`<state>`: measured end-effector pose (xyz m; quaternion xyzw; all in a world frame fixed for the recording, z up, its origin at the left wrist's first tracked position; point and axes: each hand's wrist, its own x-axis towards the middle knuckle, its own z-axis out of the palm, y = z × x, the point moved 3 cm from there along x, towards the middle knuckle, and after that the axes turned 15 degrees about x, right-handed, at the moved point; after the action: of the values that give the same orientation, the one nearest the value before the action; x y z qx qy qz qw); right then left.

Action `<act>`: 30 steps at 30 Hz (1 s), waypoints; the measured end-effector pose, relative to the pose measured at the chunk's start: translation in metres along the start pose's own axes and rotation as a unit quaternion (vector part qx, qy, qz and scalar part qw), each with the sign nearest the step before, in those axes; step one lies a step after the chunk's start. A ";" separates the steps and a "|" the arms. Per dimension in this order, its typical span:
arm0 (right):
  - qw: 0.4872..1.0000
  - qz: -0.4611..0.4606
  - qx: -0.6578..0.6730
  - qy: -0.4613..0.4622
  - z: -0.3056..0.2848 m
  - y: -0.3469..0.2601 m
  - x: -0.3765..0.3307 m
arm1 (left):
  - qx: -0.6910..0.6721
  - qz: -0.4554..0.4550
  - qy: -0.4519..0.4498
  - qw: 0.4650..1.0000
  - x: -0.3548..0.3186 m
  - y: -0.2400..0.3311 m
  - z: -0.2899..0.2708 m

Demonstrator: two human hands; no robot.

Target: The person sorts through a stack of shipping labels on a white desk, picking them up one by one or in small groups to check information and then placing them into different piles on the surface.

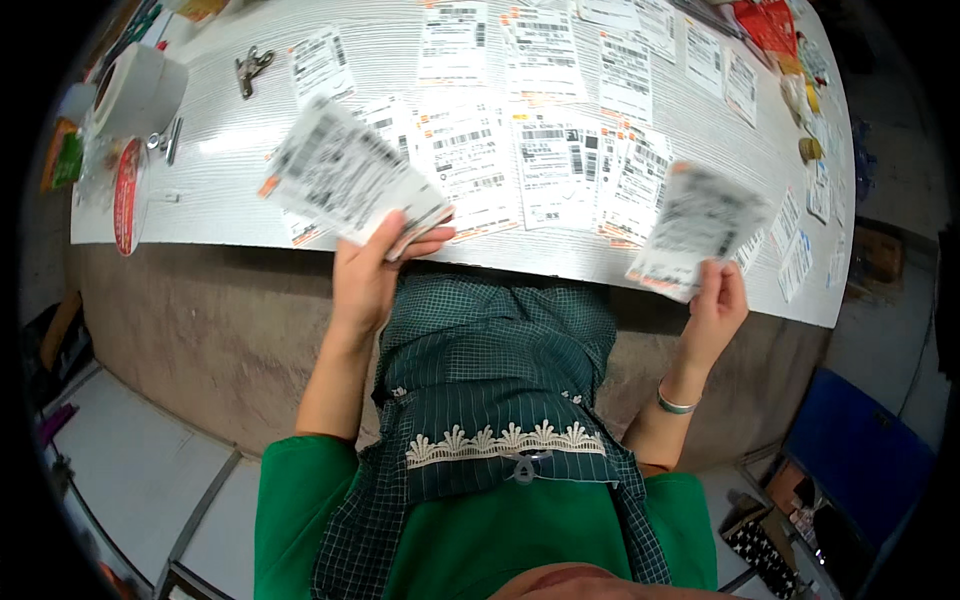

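Observation:
My left hand [375, 265] is closed on a stack of printed labels [345, 175], white with black print and orange corners, held tilted over the table's near edge. Between the thumb and fingers of my right hand [718, 300] is a single-looking label [700, 225], blurred by motion; whether more sheets lie behind it I cannot tell. It hovers above the right part of the white table [225, 215]. Several piles of similar labels are laid out in rows between and beyond my hands, among them a middle pile [555, 170] and a pile [637, 175] beside the right-hand label.
At the left stand a roll of white tape [140, 90], a metal bulldog clip [253, 70] and a red oval-shaped item [127, 195]. A red plastic bag [768, 28] and small jars lie along the right edge. A blue panel [860, 455] stands on the floor at right.

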<state>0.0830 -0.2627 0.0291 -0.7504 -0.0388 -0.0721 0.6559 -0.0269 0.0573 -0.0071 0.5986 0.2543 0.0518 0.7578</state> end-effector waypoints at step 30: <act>0.980 0.053 -0.089 -0.172 0.091 0.030 0.004 | 0.012 -0.070 -0.022 0.997 -0.031 -0.024 0.024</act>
<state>0.0964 -0.1773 -0.0118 -0.8080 -0.1043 0.0894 0.5730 -0.0485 0.0177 -0.0153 0.5894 0.2794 -0.0176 0.7578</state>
